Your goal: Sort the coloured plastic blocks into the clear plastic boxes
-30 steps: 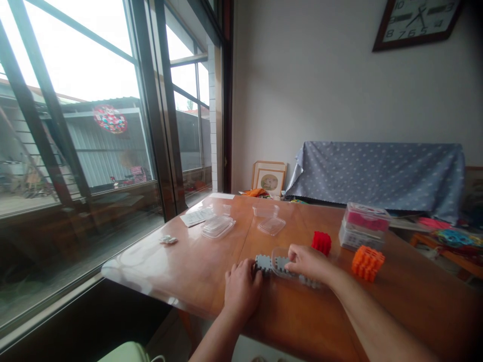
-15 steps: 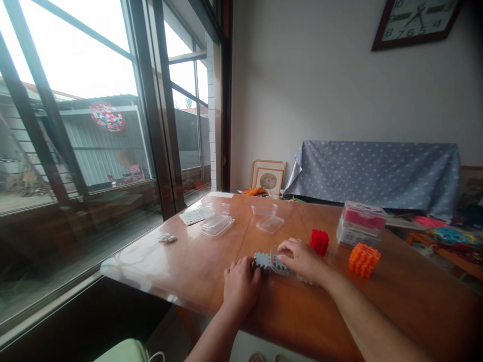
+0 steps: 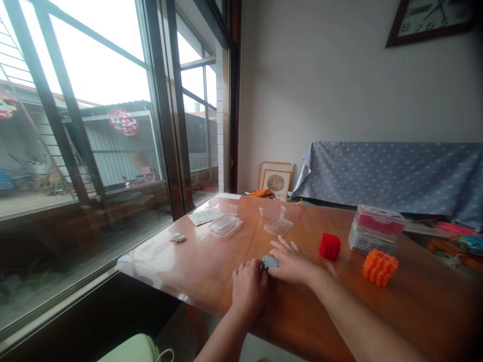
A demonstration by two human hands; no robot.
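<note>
Grey notched plastic pieces (image 3: 270, 262), joined in a small block, lie between my two hands over the near part of the wooden table. My left hand (image 3: 249, 286) is closed on their left side, fingers curled. My right hand (image 3: 292, 261) reaches over the right side with its fingers spread and its thumb close to the grey block; whether it presses on it I cannot tell. Beside my right wrist, partly hidden by it, is a clear plastic piece (image 3: 332, 270). A red block of similar pieces (image 3: 329, 247) sits just beyond, with an orange block (image 3: 380, 267) further right.
Clear lids (image 3: 225, 226), a clear tub (image 3: 272, 211) and a flat lid (image 3: 278, 225) lie across the far table. Papers (image 3: 204, 216) and a small white packet (image 3: 177, 237) are at left. Stacked clear boxes (image 3: 377, 229) stand at right. A green chair (image 3: 130, 349) is below.
My right hand has let go of the clear plastic piece, which now lies further right, and its fingers have spread beside the grey block. The view has turned slightly left.
</note>
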